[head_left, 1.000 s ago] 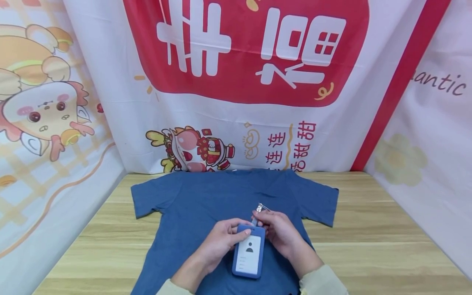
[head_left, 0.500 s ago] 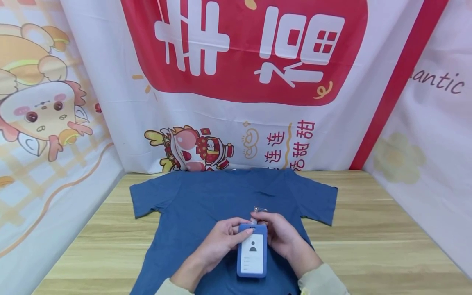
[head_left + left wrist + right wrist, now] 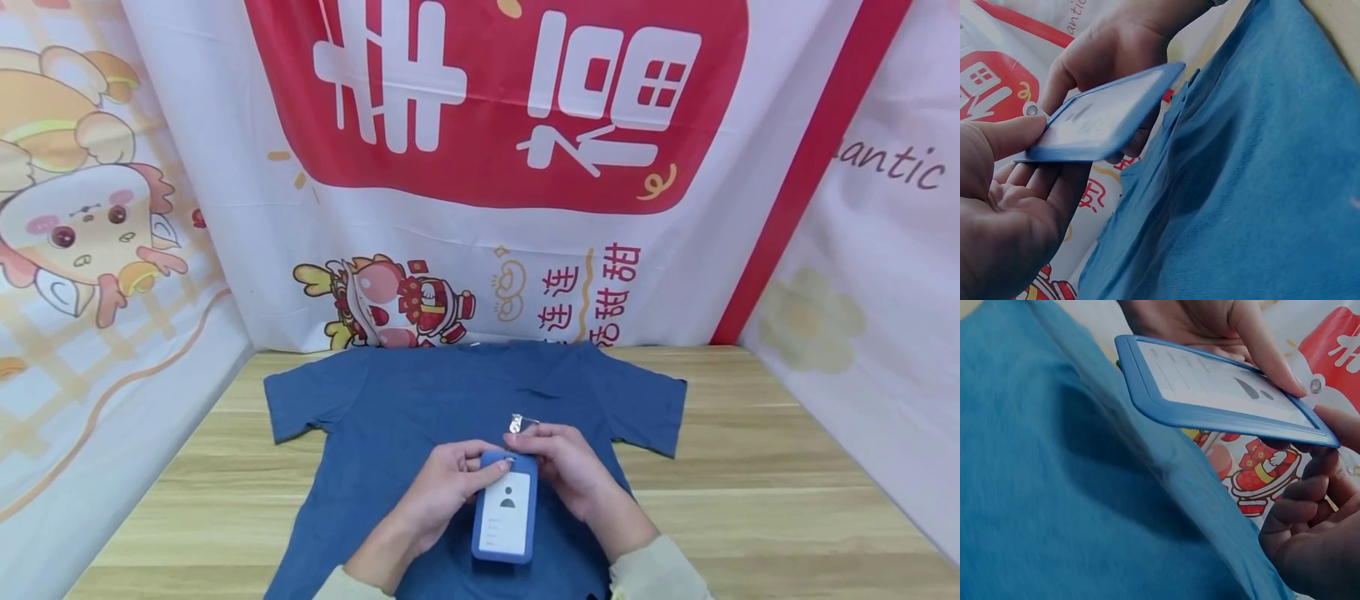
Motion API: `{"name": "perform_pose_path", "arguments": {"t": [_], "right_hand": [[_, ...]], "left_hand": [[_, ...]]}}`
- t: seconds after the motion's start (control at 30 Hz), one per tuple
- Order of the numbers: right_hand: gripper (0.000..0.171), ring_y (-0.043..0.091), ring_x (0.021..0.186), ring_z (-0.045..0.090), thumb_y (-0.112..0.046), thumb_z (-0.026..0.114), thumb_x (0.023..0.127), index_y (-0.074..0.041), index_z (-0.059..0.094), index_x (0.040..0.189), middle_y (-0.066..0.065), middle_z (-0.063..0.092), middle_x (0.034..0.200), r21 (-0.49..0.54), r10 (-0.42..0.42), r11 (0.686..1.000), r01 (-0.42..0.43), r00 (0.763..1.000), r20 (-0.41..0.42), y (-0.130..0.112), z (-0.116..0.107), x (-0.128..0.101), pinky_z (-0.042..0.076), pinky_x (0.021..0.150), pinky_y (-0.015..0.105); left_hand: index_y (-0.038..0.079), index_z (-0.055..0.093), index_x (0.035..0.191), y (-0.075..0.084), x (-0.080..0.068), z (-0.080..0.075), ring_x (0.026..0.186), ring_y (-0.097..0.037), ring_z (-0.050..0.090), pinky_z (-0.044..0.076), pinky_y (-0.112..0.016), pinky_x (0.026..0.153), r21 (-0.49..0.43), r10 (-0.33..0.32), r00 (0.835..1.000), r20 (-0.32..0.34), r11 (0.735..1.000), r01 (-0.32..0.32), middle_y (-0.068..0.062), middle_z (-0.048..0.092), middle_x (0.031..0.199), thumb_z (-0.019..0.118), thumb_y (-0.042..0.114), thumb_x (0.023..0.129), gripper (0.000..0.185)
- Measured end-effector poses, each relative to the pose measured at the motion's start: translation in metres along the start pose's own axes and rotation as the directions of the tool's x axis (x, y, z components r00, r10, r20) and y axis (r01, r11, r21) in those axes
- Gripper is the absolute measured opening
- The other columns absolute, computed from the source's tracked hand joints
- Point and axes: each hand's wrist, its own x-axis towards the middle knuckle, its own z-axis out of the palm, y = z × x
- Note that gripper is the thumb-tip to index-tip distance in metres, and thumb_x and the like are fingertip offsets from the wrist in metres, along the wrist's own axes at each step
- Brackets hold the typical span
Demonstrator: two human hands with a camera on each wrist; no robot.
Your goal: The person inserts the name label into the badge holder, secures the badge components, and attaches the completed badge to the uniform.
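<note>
A blue-framed ID badge holder with a white card and a dark person icon is held above the blue T-shirt. My left hand grips its upper left corner, thumb on the front and fingers underneath, as the left wrist view also shows. At the top of the badge, my right hand pinches the strap below a small metal clip, which sticks up past the fingertips. In the right wrist view the badge holder is tilted, and a round metal snap shows beside the left thumb. The strap is mostly hidden by fingers.
The T-shirt lies spread on a wooden table, sleeves out to both sides, collar toward the back. Printed cloth walls enclose the table at the back, left and right.
The badge holder has shifted slightly left and tilted a little. The metal clip above my right fingertips has turned upright and shows more. Both hands keep their hold.
</note>
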Motion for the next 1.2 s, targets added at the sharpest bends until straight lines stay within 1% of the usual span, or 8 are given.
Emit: {"name": "perform_pose_path", "arguments": {"t": [0.13, 0.3, 0.37, 0.47, 0.67, 0.83, 1.03, 1.2], "right_hand": [[0.019, 0.016, 0.099, 0.064, -0.031, 0.078, 0.099, -0.013, 0.079, 0.095, -0.003, 0.074, 0.107, -0.053, -0.027, 0.998, 0.026, 1.0, -0.007, -0.0043, -0.0009, -0.0022, 0.055, 0.083, 0.03], [0.031, 0.021, 0.102, 0.059, -0.04, 0.072, 0.104, -0.01, 0.077, 0.101, -0.001, 0.069, 0.098, -0.079, -0.052, 0.996, 0.048, 0.997, -0.051, -0.0073, -0.0001, -0.004, 0.047, 0.086, 0.034], [0.029, 0.022, 0.101, 0.059, -0.038, 0.073, 0.103, -0.009, 0.077, 0.1, 0.0, 0.068, 0.096, -0.085, -0.064, 0.995, 0.057, 0.995, -0.075, -0.0064, 0.0011, -0.0038, 0.047, 0.086, 0.035], [0.026, 0.02, 0.103, 0.062, -0.033, 0.077, 0.101, -0.008, 0.08, 0.103, -0.001, 0.073, 0.102, -0.107, -0.079, 0.992, 0.069, 0.992, -0.095, -0.0041, 0.0032, -0.0035, 0.049, 0.089, 0.033], [0.029, 0.018, 0.114, 0.064, -0.034, 0.074, 0.103, -0.007, 0.081, 0.109, 0.002, 0.077, 0.119, -0.098, -0.065, 0.993, 0.058, 0.996, -0.062, -0.003, 0.0045, -0.0044, 0.052, 0.095, 0.03], [0.035, 0.021, 0.108, 0.059, -0.042, 0.077, 0.1, -0.007, 0.08, 0.105, 0.0, 0.074, 0.114, -0.044, -0.047, 0.998, 0.045, 0.998, -0.039, -0.0052, 0.0042, -0.0066, 0.048, 0.093, 0.033], [0.017, 0.019, 0.105, 0.065, -0.029, 0.08, 0.099, -0.012, 0.083, 0.101, -0.004, 0.079, 0.104, -0.03, -0.091, 0.995, 0.091, 0.996, -0.01, -0.0038, 0.0063, -0.0062, 0.049, 0.099, 0.035], [0.015, 0.017, 0.108, 0.069, -0.026, 0.083, 0.096, -0.012, 0.086, 0.102, -0.005, 0.081, 0.101, -0.02, -0.102, 0.995, 0.102, 0.995, 0.009, -0.0006, 0.0073, -0.0057, 0.05, 0.103, 0.033]], "left_hand": [[0.004, 0.076, 0.126, 0.0, 0.0006, 0.0007, 0.076, -0.007, 0.068, 0.051, -0.024, 0.068, -0.004, 0.007, 1.0, -0.017, 1.0, -0.007, 0.0, 0.082, 0.092, 0.078, 0.029, 0.101, 0.035], [0.004, 0.076, 0.126, 0.0002, 0.0004, 0.0009, 0.078, -0.007, 0.068, 0.052, -0.024, 0.07, 0.0, 0.008, 1.0, -0.022, 1.0, -0.008, -0.001, 0.082, 0.094, 0.079, 0.028, 0.1, 0.036], [0.005, 0.076, 0.127, 0.0005, 0.0, 0.0009, 0.08, -0.009, 0.07, 0.054, -0.025, 0.072, 0.006, 0.002, 1.0, -0.015, 1.0, -0.002, -0.004, 0.083, 0.098, 0.079, 0.03, 0.1, 0.037], [0.007, 0.075, 0.129, 0.0014, -0.0004, 0.0014, 0.085, -0.011, 0.074, 0.058, -0.026, 0.077, 0.0, -0.004, 1.0, -0.006, 1.0, 0.004, -0.008, 0.083, 0.104, 0.08, 0.032, 0.1, 0.039], [0.007, 0.074, 0.129, 0.0034, -0.001, 0.0031, 0.088, -0.012, 0.076, 0.061, -0.027, 0.08, -0.007, 0.003, 1.0, -0.012, 1.0, -0.003, -0.01, 0.083, 0.108, 0.08, 0.032, 0.1, 0.039], [0.007, 0.074, 0.129, 0.0025, -0.0027, 0.0043, 0.09, -0.013, 0.076, 0.062, -0.028, 0.08, 0.025, 0.018, 1.0, 0.004, 1.0, -0.018, -0.01, 0.083, 0.11, 0.079, 0.03, 0.1, 0.038], [0.006, 0.076, 0.125, 0.0008, -0.0033, 0.0047, 0.092, -0.013, 0.076, 0.062, -0.027, 0.081, 0.041, 0.06, 0.998, 0.002, 0.997, -0.06, -0.009, 0.083, 0.11, 0.083, 0.028, 0.097, 0.036], [0.006, 0.079, 0.122, -0.0004, -0.0033, 0.0055, 0.088, -0.012, 0.075, 0.061, -0.027, 0.079, 0.075, 0.072, 0.997, -0.035, 0.995, -0.07, -0.008, 0.084, 0.105, 0.085, 0.032, 0.095, 0.037]]}}
